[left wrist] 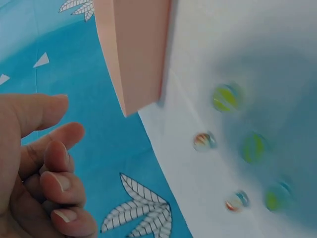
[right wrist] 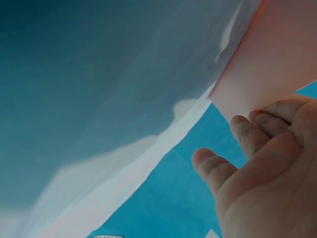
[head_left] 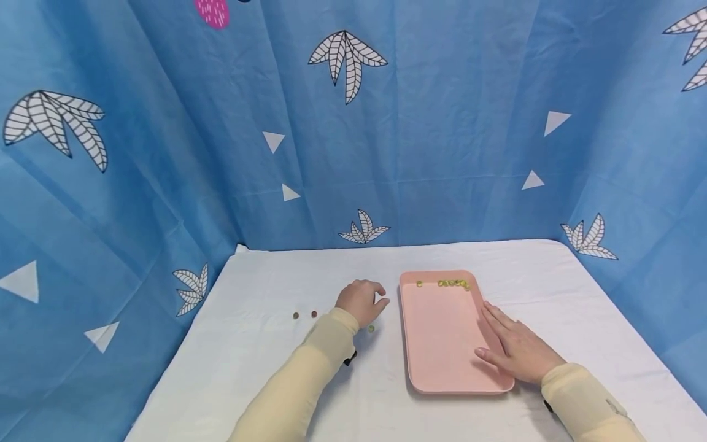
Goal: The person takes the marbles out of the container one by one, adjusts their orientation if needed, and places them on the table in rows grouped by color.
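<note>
My left hand hovers above the white table to the left of a pink tray. Its fingers are loosely curled, and the left wrist view shows nothing between thumb and forefinger. A green marble lies close to that wrist. Farther left are two brownish marbles. In the left wrist view, yellow-green glass marbles lie near two red-and-white ones. My right hand rests along the tray's right rim, fingers extended and thumb over the inside.
Yellow-green marbles sit in a row at the tray's far end, with one apart at the far left. A blue patterned curtain hangs behind and beside the table. White cloth covers the tabletop.
</note>
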`<control>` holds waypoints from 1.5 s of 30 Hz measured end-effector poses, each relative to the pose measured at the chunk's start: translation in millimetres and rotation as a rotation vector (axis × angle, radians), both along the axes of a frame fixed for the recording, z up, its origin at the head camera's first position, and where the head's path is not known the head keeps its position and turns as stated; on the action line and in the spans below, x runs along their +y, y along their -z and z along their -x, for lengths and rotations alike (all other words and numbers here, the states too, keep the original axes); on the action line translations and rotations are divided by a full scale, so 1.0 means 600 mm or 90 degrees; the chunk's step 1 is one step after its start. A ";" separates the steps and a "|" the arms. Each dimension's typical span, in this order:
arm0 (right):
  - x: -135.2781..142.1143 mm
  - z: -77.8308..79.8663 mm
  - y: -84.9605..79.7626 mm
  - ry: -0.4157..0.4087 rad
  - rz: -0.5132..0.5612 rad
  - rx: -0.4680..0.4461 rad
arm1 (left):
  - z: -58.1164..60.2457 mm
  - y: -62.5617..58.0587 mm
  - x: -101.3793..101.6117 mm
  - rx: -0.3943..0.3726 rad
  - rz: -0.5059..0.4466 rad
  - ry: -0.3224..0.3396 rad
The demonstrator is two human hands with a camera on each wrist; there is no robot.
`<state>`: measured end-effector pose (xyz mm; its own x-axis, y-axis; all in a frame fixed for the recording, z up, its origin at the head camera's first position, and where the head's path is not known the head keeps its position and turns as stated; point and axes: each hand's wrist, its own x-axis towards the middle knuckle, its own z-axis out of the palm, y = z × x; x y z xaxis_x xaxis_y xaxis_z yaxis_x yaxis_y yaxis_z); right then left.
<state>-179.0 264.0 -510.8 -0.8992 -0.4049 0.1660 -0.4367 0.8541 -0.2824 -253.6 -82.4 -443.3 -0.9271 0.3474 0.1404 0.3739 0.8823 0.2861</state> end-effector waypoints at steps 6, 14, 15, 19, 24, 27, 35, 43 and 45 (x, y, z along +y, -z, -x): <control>0.002 0.003 -0.002 -0.001 -0.004 -0.003 | 0.025 -0.010 0.043 -0.003 0.021 0.011; -0.002 -0.001 -0.005 0.006 -0.002 -0.009 | 0.053 -0.025 0.101 -0.039 0.060 0.005; -0.003 -0.002 -0.007 0.009 -0.002 -0.012 | 0.055 -0.028 0.108 -0.040 0.062 0.005; -0.005 -0.002 -0.010 0.012 -0.008 -0.017 | 0.068 -0.035 0.134 -0.056 0.058 0.001; -0.007 0.000 -0.011 0.014 -0.011 -0.015 | 0.086 -0.032 0.162 -0.094 0.053 -0.017; -0.007 0.000 -0.009 0.016 -0.007 -0.015 | 0.095 -0.025 0.178 -0.102 0.055 -0.026; -0.005 0.001 -0.008 0.022 -0.010 -0.025 | 0.118 -0.001 0.212 -0.149 0.035 -0.053; -0.005 0.001 -0.006 0.021 -0.006 -0.019 | 0.131 0.026 0.230 -0.206 -0.005 -0.115; -0.006 0.001 -0.005 0.019 -0.002 -0.021 | 0.135 0.037 0.228 -0.211 -0.001 -0.124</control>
<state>-179.8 260.6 -507.8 -0.9160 -0.3778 0.1352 -0.4012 0.8679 -0.2930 -334.5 54.7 -465.2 -0.9710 0.1598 -0.1780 0.0855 0.9269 0.3654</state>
